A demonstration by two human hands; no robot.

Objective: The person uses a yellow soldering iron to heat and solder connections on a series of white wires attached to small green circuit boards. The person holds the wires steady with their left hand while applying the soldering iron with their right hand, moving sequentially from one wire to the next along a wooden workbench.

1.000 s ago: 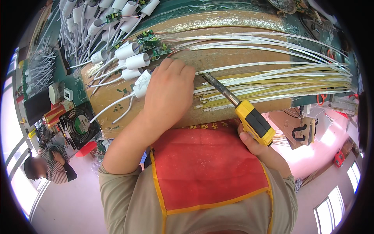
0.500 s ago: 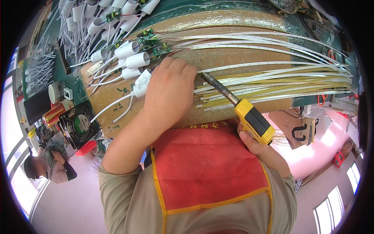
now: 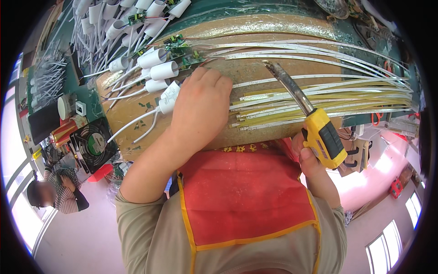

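Iron [image 3: 306, 106] in R hand [image 3: 311, 164], closed round handle [image 3: 325, 139]; tip [image 3: 269, 65] fwd-left of grip, prob. angled to keep heat off L hand [image 3: 202, 107] | L curled, fingertips hidden, can't tell if gripping; socket [image 3: 167, 104] just left, strip [image 3: 264, 81] end just right, likely for easy reach
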